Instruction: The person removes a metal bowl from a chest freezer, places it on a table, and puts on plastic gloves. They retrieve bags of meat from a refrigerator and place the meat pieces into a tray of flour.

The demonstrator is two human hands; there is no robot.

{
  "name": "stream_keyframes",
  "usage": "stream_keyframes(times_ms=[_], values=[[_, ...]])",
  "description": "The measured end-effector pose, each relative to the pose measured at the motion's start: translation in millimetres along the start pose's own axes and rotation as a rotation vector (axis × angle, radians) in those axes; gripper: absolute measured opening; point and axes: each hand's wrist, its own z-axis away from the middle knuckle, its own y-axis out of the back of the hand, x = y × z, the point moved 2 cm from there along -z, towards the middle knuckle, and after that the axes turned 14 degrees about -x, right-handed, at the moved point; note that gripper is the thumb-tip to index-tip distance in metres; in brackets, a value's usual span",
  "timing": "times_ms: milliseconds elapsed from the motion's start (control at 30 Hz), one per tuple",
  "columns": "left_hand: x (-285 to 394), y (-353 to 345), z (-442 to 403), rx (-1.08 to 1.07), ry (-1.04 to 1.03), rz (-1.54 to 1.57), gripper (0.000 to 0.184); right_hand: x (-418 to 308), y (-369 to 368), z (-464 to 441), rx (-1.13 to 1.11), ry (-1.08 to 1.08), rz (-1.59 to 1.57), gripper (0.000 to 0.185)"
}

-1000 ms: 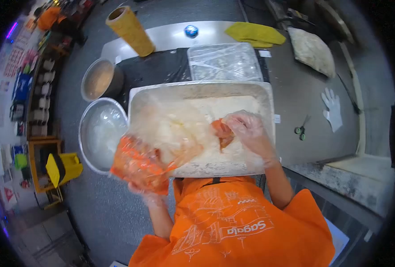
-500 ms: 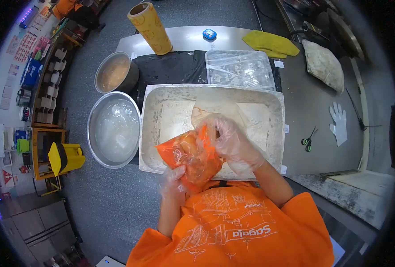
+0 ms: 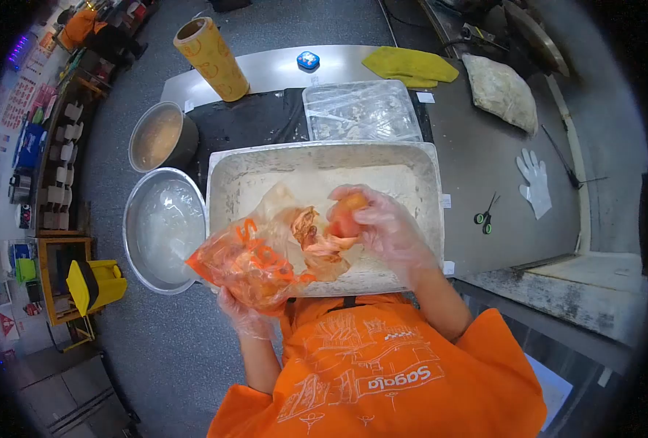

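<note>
At frame centre, above a white rectangular tub [image 3: 324, 152], a rounded orange-red piece [image 3: 348, 213] is pinched by the right gloved hand [image 3: 390, 230] — now drawn away from the translucent orange-printed plastic bag [image 3: 251, 266], grasped at lower centre by the left gloved hand [image 3: 244, 315] — so both appear separately held.

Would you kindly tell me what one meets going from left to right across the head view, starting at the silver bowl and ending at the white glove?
Silver bowl → orange-printed plastic bag → right hand → scissors → white glove.
</note>
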Motion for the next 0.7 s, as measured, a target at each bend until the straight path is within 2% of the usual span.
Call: stream_keyframes(times_ms=[33,100,133,233,300,333,433,500,533,633,700], values=[[-2,6,-1,-0.059,-0.039,0.056,0.074,-3,-1,0,-0.005,0.005,-0.001,0.047],[-5,11,-4,-0.136,-0.107,0.131,0.075,-15,-12,2,-0.042,0.099,-0.296,0.053],[-6,14,-5,-0.135,-0.131,0.142,0.075,-18,-10,4,-0.039,0.105,-0.291,0.053],[-6,10,-9,-0.067,-0.189,0.092,0.075,-19,-6,9,-0.122,0.129,-0.195,0.058],[-9,5,-10,-0.045,-0.194,0.064,0.076,-15,-4,13,0.025,0.146,0.159,0.065],[-11,3,-11,-0.044,-0.178,0.06,0.076,-15,3,13,0.028,0.147,0.163,0.065],[-24,-13,-14,-0.056,-0.093,0.055,0.076,-17,12,11,-0.025,0.084,0.074,0.061],[-29,-24,-14,-0.071,-0.028,0.051,0.076,-22,-5,10,-0.034,0.085,-0.217,0.052],[-32,-27,-14,-0.069,0.0,0.052,0.076,-17,4,12,-0.036,0.08,-0.22,0.052],[-28,-34,-11,-0.065,0.038,0.041,0.077,3,28,10,-0.033,-0.065,0.067,0.055],[-24,-36,-9,-0.059,0.045,0.023,0.077,18,23,-3,0.163,-0.441,0.411,0.047]])
